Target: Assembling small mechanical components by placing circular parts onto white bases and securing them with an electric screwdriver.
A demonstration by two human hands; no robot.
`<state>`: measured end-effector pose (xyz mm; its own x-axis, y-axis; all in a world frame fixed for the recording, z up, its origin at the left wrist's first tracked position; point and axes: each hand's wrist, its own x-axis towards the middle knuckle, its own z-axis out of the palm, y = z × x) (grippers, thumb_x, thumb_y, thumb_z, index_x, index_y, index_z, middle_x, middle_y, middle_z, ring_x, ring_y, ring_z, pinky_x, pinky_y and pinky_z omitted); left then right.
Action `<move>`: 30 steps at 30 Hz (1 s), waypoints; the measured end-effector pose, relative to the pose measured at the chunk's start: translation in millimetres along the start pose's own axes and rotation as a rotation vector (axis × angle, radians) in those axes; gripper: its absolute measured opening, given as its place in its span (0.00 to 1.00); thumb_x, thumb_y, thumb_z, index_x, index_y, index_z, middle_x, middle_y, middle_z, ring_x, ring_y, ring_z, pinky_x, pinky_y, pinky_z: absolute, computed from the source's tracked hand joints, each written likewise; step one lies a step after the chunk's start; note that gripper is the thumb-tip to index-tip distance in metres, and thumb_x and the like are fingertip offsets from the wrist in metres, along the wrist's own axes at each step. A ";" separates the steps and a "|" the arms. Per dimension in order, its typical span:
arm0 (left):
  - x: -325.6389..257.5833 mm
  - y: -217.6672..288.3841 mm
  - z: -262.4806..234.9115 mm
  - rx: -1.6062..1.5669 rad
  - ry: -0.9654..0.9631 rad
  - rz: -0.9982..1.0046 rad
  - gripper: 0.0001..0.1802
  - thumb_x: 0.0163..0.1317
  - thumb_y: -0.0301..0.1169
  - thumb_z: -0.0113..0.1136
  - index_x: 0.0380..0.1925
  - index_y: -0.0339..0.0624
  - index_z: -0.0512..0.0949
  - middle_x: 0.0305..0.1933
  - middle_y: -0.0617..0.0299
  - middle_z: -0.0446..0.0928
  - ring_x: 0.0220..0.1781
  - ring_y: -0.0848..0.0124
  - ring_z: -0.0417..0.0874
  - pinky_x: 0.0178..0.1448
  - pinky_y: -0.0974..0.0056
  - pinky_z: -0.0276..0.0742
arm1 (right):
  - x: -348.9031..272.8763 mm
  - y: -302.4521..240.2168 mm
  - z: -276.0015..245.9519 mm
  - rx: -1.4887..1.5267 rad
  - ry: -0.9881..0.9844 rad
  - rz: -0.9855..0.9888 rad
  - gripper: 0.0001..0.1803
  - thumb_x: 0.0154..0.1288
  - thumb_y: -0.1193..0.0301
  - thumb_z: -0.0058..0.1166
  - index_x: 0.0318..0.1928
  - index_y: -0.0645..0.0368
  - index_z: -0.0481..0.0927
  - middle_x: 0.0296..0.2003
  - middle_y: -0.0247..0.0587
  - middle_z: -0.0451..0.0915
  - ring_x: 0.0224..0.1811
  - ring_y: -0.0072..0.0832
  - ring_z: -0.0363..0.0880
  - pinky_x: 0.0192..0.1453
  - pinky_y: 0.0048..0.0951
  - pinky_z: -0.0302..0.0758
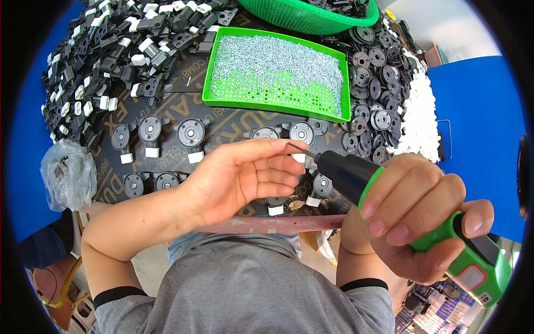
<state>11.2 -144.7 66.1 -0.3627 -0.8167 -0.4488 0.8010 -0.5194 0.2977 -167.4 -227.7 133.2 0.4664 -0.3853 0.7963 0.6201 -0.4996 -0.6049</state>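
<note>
While the right hand [414, 214] wraps all its fingers tightly around the green and black handle of an electric screwdriver [389, 203], the tool's thin metal bit [300, 149] points up and left toward the left hand [245, 175]. That left hand is half open, palm turned up, fingers loosely curled; the bit's tip lies right at its fingertips [289, 146], and whether something small is pinched there cannot be told. Both hands hover above the near edge of a dark board [222, 131] printed with pale lettering. Taking the screwdriver as the landmark, rows of round black plastic parts with white clips [191, 136] lie on the board just beyond and to the left of it. Farther beyond the screwdriver sits a green tray [278, 73] filled with small silver screws. A heap of black and white parts [111, 50] lies far to its left, a pile of round black discs [378, 61] beyond it to the right, and a green basket [306, 14] past the tray. A crumpled clear bag [67, 172] sits well to its left.
</note>
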 end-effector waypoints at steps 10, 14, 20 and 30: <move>15.4 -1.5 -33.1 1.891 0.306 1.022 0.27 0.49 0.28 0.72 0.50 0.34 0.76 0.46 0.51 0.77 0.52 0.51 0.75 0.56 0.53 0.74 | -14.4 36.9 3.3 -0.297 0.067 0.297 0.13 0.73 0.67 0.50 0.50 0.55 0.63 0.18 0.35 0.69 0.16 0.26 0.69 0.22 0.30 0.72; 21.6 4.2 -39.4 1.863 0.239 0.956 0.24 0.47 0.26 0.73 0.45 0.33 0.78 0.42 0.52 0.78 0.49 0.52 0.77 0.53 0.54 0.75 | -17.9 44.8 8.7 -0.350 -0.033 0.276 0.14 0.71 0.70 0.54 0.47 0.55 0.61 0.17 0.35 0.70 0.16 0.26 0.69 0.24 0.31 0.74; 25.0 9.2 -37.7 1.798 0.239 0.813 0.23 0.46 0.26 0.74 0.45 0.34 0.79 0.36 0.51 0.77 0.41 0.52 0.80 0.46 0.54 0.77 | -15.0 45.4 19.5 -0.411 -0.061 0.308 0.14 0.69 0.74 0.53 0.46 0.55 0.61 0.18 0.36 0.71 0.17 0.26 0.70 0.25 0.32 0.74; 27.3 9.7 -34.3 1.826 0.264 0.755 0.25 0.46 0.27 0.74 0.46 0.35 0.79 0.37 0.51 0.77 0.43 0.51 0.80 0.47 0.53 0.77 | -14.5 44.7 2.3 -0.340 -0.087 0.339 0.11 0.70 0.73 0.51 0.47 0.56 0.63 0.18 0.36 0.70 0.17 0.27 0.71 0.22 0.31 0.73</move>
<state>25.4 -163.4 27.8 -0.0420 -0.9922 0.1175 -0.6771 0.1147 0.7269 -145.0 -242.6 94.6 0.6662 -0.5114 0.5428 0.1898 -0.5876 -0.7866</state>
